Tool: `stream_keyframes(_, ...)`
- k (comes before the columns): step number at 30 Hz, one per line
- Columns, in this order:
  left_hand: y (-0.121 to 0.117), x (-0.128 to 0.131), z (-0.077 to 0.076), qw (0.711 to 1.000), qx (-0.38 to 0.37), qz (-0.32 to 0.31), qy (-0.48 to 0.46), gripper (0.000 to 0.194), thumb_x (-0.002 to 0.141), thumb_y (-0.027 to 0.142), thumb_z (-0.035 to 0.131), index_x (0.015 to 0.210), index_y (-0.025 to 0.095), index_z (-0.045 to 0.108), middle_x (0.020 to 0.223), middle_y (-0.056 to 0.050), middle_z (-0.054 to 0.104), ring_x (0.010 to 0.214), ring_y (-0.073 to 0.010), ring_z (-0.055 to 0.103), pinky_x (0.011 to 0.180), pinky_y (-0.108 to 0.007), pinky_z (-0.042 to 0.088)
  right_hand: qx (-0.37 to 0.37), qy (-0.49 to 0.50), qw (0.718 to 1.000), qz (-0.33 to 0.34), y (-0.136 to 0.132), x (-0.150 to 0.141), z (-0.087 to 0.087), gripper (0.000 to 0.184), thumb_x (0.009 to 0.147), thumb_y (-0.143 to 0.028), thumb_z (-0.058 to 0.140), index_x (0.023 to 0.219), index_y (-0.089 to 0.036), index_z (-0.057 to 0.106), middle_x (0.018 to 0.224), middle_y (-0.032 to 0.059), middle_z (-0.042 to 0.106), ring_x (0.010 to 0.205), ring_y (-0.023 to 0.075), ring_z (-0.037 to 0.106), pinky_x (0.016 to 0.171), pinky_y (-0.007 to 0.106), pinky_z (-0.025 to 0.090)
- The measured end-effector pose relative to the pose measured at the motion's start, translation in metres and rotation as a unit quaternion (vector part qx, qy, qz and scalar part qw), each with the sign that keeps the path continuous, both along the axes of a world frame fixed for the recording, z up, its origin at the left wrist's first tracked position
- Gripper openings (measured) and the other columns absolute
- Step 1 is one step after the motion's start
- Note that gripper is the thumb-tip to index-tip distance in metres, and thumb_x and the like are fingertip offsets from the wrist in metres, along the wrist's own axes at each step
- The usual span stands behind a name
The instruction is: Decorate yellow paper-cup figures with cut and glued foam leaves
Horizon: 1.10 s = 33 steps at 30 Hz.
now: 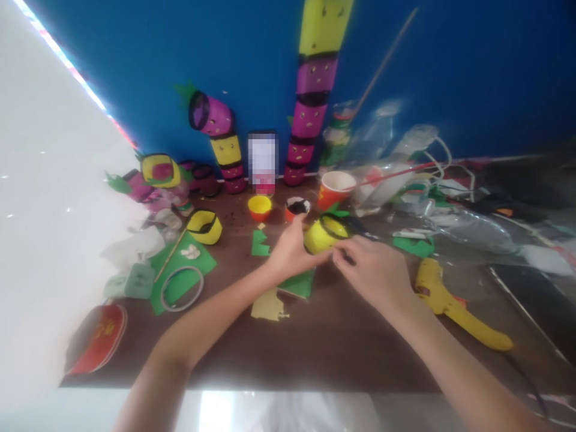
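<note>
Over the middle of the table, a yellow paper cup-shaped ring with a black band round its rim and a bit of green at the top is tilted between my hands. My left hand is closed round its left and lower side, thumb up. At its lower right, the fingers of my right hand are pinched together; what they hold, if anything, is too small to make out. Beneath my hands lies a green pad of paper, partly covered. A torn yellow paper scrap rests in front of it.
A yellow glue gun lies to the right, near a dark flat panel. Small cups, including a yellow and orange one, stand behind my hands. Leftward are a tape roll and green paper. Purple and yellow towers lean against the blue wall.
</note>
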State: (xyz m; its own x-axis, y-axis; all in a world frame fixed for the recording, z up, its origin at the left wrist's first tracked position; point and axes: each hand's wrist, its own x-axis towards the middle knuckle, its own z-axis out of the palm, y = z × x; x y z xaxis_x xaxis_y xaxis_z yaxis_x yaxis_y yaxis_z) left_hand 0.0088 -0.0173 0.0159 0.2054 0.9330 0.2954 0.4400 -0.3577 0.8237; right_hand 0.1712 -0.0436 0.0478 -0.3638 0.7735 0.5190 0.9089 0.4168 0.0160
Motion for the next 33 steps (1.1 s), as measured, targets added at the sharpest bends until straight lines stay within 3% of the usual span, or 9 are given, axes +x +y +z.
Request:
stream_keyframes(6, 0.0, 0.0, 0.0, 1.0, 0.001, -0.003, 0.001, 0.08, 0.064, 0.043, 0.071, 0.127, 0.017, 0.029, 0.109, -0.012, 0.058, 0.1, -0.0267, 0.057, 0.08, -0.037, 0.048, 0.057, -0.02, 0.998, 0.017, 0.0, -0.001, 0.0, 0.02, 0.08, -0.019, 0.048, 0.066, -0.019, 0.064, 0.058, 0.0004, 0.062, 0.052, 0.0137, 0.051, 0.053, 0.025, 0.03)
stream_keyframes(12, 0.0, 0.0, -0.001, 1.0, -0.012, 0.004, -0.006, 0.082, 0.063, 0.044, 0.072, 0.128, 0.018, 0.03, 0.111, -0.012, 0.057, 0.102, -0.0275, 0.057, 0.083, -0.04, 0.046, 0.063, -0.011, 0.998, 0.019, -0.007, -0.001, 0.002, 0.02, 0.081, -0.02, 0.049, 0.066, -0.018, 0.062, 0.059, 0.0013, 0.06, 0.054, 0.0137, 0.048, 0.055, 0.026, 0.03)
stream_keyframes(21, -0.004, -0.002, -0.004, 0.997, -0.052, 0.041, -0.045, 0.078, 0.065, 0.046, 0.071, 0.126, 0.018, 0.031, 0.106, -0.011, 0.061, 0.097, -0.0248, 0.06, 0.083, -0.04, 0.048, 0.133, -0.082, 0.98, 0.125, -0.013, 0.004, -0.013, 0.026, 0.08, -0.022, 0.052, 0.098, -0.01, 0.066, 0.058, 0.0024, 0.056, 0.054, 0.0157, 0.046, 0.056, 0.031, 0.031)
stream_keyframes(33, -0.004, 0.003, -0.007, 0.994, -0.055, 0.057, -0.075, 0.071, 0.067, 0.041, 0.071, 0.123, 0.019, 0.033, 0.105, -0.01, 0.062, 0.096, -0.0228, 0.062, 0.081, -0.038, 0.05, 0.089, -0.057, 0.989, 0.102, -0.013, 0.0, -0.017, 0.034, 0.081, -0.023, 0.048, 0.108, -0.009, 0.065, 0.064, 0.0049, 0.059, 0.06, 0.0164, 0.049, 0.058, 0.031, 0.029)
